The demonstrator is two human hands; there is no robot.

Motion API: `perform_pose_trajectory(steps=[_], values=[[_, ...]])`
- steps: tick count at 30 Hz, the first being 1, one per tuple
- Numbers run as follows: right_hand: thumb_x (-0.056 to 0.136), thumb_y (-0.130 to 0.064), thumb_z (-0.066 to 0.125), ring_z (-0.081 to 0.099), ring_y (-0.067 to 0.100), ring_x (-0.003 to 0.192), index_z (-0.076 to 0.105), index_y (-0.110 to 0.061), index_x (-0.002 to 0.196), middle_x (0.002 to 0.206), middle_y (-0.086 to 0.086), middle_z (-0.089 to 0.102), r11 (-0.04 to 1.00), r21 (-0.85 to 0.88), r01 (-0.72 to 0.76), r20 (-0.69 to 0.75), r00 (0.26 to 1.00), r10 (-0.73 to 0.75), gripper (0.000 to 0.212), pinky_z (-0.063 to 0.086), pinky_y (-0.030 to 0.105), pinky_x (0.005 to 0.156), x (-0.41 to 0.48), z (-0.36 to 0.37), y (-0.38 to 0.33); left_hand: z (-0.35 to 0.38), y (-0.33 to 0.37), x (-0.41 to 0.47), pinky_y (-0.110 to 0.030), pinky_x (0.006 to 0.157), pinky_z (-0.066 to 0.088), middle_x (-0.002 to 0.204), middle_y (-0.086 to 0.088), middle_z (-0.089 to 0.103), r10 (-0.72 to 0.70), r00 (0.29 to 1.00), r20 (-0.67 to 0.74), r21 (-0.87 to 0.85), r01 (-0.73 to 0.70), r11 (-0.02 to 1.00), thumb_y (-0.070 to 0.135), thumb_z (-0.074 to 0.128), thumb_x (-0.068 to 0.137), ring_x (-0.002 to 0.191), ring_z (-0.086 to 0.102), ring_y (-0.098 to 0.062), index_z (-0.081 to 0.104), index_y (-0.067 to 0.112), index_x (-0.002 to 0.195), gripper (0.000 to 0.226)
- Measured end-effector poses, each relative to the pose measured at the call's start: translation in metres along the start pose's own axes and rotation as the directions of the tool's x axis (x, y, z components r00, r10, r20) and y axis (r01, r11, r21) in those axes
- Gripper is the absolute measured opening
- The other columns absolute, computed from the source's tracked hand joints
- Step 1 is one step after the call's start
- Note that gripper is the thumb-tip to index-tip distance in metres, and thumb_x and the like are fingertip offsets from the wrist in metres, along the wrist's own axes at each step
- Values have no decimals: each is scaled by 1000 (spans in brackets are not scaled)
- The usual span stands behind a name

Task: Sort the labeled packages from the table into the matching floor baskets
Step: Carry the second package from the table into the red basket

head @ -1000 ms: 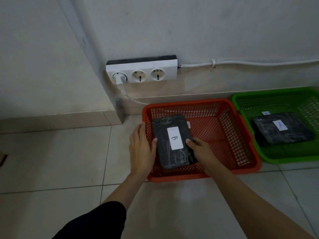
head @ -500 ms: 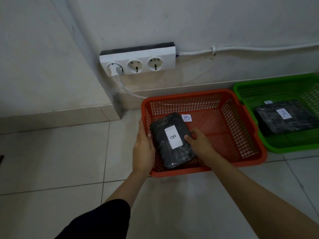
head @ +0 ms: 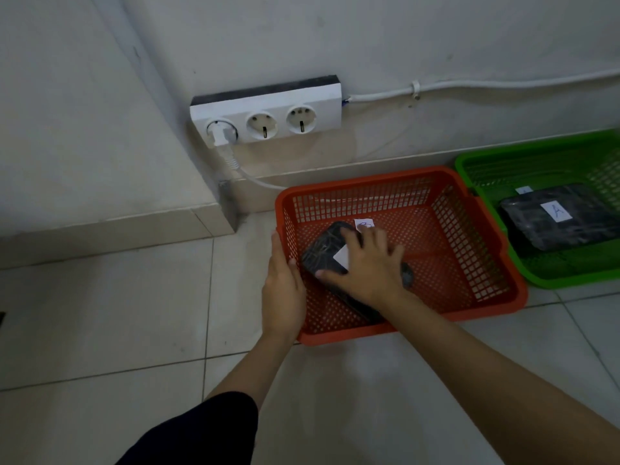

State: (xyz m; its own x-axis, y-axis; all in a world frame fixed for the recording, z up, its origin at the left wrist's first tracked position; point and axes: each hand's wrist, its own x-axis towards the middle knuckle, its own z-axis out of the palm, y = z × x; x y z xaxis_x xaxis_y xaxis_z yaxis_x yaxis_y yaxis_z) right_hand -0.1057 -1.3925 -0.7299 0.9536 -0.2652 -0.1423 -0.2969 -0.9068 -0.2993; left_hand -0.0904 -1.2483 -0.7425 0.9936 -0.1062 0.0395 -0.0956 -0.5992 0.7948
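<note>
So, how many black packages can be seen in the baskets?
2: one in the orange basket under the right hand, one labeled A in the green basket. Others may be hidden.

A white triple socket strip [head: 266, 112] is mounted on the wall at 12 o'clock. A white plug [head: 219, 135] occupies its leftmost outlet. A white cable [head: 503, 85] runs along the wall toward 2 o'clock. Pale tiles [head: 100, 313] cover the floor.

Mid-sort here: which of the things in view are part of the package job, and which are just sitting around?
Part of the job:
black package under the right hand
red basket, left hand at its rim
paper label in the red basket
green basket
package marked A

Just there:
wall socket strip
white cable
</note>
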Motion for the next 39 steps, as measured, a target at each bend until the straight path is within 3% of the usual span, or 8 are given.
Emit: perform_pose_trajectory(steps=[3,8,15,19,21,25,35,39], values=[[71,-78,48,6,30,146,1,-21,152,161,14,3,992,-122,31,176,984,-9,109,16,61,109,-5,16,-11,0,0,0,-31,88,46,138,-7,50,4,1000,2,-1,-4,1000,25,30,100,113,58,-24,10,27,150,54],[82,-67,46,2,26,148,-9,-23,151,162,10,-7,929,-277,244,247,953,-176,99,18,58,111,0,13,19,0,0,0,-32,91,45,142,-7,48,18,1000,-2,10,-18,1000,25,29,100,115,58,-26,10,27,150,54],[90,-42,54,-14,12,147,-10,-38,148,160,-10,-14,828,-169,535,456,787,-415,87,-4,58,114,-6,-6,53,0,0,0,-35,94,46,142,-8,48,11,1000,-4,18,-11,1000,25,30,100,116,56,-27,10,27,150,54],[92,-27,55,-14,9,147,-4,-40,149,160,-13,-11,798,-129,589,496,735,-462,83,-6,57,116,-8,-8,43,1,0,1,-42,97,48,142,-7,48,4,1000,4,17,-4,1000,25,29,100,118,56,-28,10,28,150,54],[91,-20,56,-13,9,147,-1,-39,150,161,-12,-10,797,-112,593,503,726,-469,84,-6,57,115,-7,-7,36,1,-1,0,-39,95,48,141,-7,49,12,1000,-1,12,-12,1000,24,30,100,116,57,-28,11,28,150,54],[88,-12,59,-11,10,147,6,-38,150,161,-11,-7,817,-73,572,508,726,-463,86,-6,59,114,-5,-2,24,2,-7,4,-29,88,42,139,-9,50,36,999,-5,5,-36,999,22,31,99,114,57,-27,12,26,150,54],[90,-42,55,-2,17,149,18,-32,150,162,-6,5,869,-28,493,370,813,-449,71,4,51,118,-6,3,12,-1,-4,5,-33,88,44,141,-9,49,-4,1000,14,-4,4,1000,23,31,99,115,57,-29,9,30,150,56],[91,-43,51,24,22,144,37,-24,144,157,3,29,944,89,319,177,927,-330,58,22,46,116,-20,-11,8,-16,9,-1,-42,93,48,141,-11,50,-63,988,140,22,61,998,26,39,97,116,57,-33,1,30,150,65]])
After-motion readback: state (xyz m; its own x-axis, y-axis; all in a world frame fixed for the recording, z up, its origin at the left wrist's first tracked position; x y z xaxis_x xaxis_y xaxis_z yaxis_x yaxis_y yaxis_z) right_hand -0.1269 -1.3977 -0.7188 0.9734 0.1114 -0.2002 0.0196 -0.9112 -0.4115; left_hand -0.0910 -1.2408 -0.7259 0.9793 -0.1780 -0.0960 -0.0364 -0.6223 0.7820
